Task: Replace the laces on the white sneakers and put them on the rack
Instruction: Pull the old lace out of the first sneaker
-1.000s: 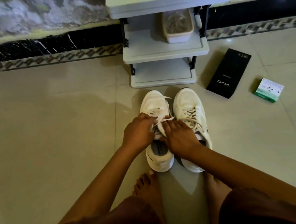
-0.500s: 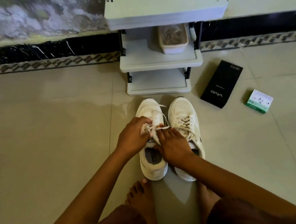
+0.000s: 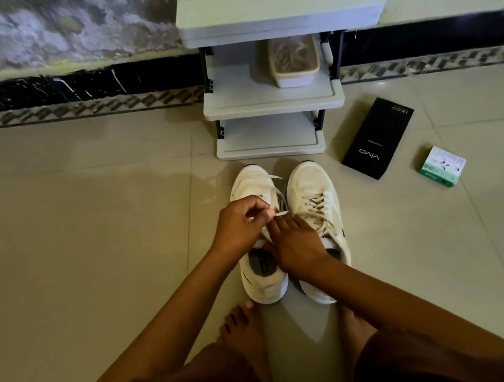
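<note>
A: Where are the sneakers?

B: Side by side on the floor [image 3: 91,244] at centre frame, below the rack [image 3: 274,101]. The left sneaker [image 3: 264,285] is under both hands; the right sneaker [image 3: 311,189] is laced.

A: And the hands?

B: The left hand [image 3: 239,227] pinches a white lace [image 3: 280,195]. The right hand [image 3: 296,246] rests on the left sneaker's tongue area, fingers bent; whether it grips the lace, I cannot tell.

A: Anything else?

B: A black box [image 3: 378,139] and a green-white box [image 3: 441,166] at right.

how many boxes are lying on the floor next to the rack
2: a black box on the tiles just right of the rack, and a small green and white box farther right. None seems hidden.
</note>
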Available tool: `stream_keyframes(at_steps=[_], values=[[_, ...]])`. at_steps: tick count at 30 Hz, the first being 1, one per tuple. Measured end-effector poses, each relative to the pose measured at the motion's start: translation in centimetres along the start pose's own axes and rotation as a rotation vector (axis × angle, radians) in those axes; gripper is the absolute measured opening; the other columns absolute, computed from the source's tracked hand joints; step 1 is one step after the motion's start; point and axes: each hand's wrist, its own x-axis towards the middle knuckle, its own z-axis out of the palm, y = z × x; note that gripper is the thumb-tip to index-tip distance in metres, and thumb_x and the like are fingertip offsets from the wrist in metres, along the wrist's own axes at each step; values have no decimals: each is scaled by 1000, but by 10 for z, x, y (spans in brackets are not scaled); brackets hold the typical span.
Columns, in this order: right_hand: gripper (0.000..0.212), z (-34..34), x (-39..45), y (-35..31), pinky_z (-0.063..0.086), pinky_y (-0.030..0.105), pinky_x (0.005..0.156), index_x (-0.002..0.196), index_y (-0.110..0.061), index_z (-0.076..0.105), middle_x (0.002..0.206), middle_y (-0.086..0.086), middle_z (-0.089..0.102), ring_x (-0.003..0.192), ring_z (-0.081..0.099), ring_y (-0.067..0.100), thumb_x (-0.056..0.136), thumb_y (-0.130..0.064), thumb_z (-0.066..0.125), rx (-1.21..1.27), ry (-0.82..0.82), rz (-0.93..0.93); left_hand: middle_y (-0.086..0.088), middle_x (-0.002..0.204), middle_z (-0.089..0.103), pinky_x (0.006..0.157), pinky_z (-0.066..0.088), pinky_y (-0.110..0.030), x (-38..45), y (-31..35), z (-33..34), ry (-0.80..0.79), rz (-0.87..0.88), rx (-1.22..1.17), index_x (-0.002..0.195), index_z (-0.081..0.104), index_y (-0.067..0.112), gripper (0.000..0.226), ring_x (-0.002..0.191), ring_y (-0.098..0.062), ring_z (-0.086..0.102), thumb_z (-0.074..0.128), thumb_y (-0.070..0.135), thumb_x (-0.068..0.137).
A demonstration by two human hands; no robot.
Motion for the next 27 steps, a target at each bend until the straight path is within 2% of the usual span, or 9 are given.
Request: stream_keyframes(at_steps=[4, 6, 12, 15, 17, 19, 22, 24, 27], values=[[59, 1, 0, 0, 9, 35, 117, 150, -10, 14, 155, 13, 21, 143, 20, 25, 101, -42, 25, 26, 0, 3, 2, 122, 61, 94, 44, -32, 2, -14, -6, -90, 33, 481, 115, 63, 21, 33, 110, -17, 55, 69, 24, 82], [60, 1, 0, -1, 7, 34, 117, 150, -10, 12, 156, 13, 20, 144, 18, 24, 101, -43, 24, 18, 11, 8, 4, 127, 57, 95, 42, -34, 1, -19, -5, -112, 39, 673, 116, 62, 25, 36, 114, -18, 52, 69, 29, 81], [60, 2, 0, -1, 8, 34, 117, 150, -10, 12, 155, 13, 22, 143, 20, 24, 101, -42, 24, 3, 10, 14, 4, 131, 52, 91, 41, -31, 3, -24, -7, -89, 110, 808, 118, 62, 25, 32, 115, -19, 51, 62, 30, 86], [60, 2, 0, -2, 9, 34, 117, 149, -8, 13, 154, 14, 24, 142, 22, 25, 101, -42, 26, 8, 12, 19, 2, 119, 59, 87, 41, -31, 5, -23, -4, -34, 181, 871, 104, 67, 21, 20, 107, -20, 54, 55, 26, 88], [59, 3, 0, -1, 10, 35, 116, 148, -7, 15, 153, 14, 26, 141, 24, 26, 101, -41, 27, 4, 9, 15, -2, 111, 64, 87, 42, -32, 6, -23, -3, -12, 216, 765, 95, 70, 15, 16, 104, -22, 55, 57, 20, 87], [57, 3, 0, -1, 11, 35, 116, 148, -8, 18, 153, 13, 26, 141, 24, 25, 101, -40, 27, -13, 11, 13, -7, 103, 67, 87, 43, -32, 6, -21, -4, 11, 168, 488, 89, 72, 8, 10, 101, -24, 57, 65, 11, 82], [56, 4, 1, -2, 13, 36, 116, 147, -9, 19, 152, 13, 27, 140, 25, 26, 101, -40, 27, -27, 15, 19, -7, 98, 68, 79, 40, -20, 1, -21, -3, 30, 91, 249, 88, 72, 5, 8, 97, -23, 61, 69, 6, 79], [58, 4, 1, -1, 12, 36, 116, 148, -9, 17, 153, 13, 27, 141, 24, 26, 101, -41, 27, -23, 10, 21, -5, 107, 66, 78, 38, -16, -1, -27, -6, 66, 52, 243, 99, 70, 10, 19, 101, -22, 60, 70, 10, 80], [61, 4, 2, 0, 11, 36, 116, 149, -9, 14, 153, 13, 25, 142, 22, 26, 100, -44, 26, -27, 6, 20, -5, 124, 57, 89, 47, -33, -2, -37, -14, 60, -57, 281, 126, 56, 18, 53, 107, -21, 56, 76, 23, 77]])
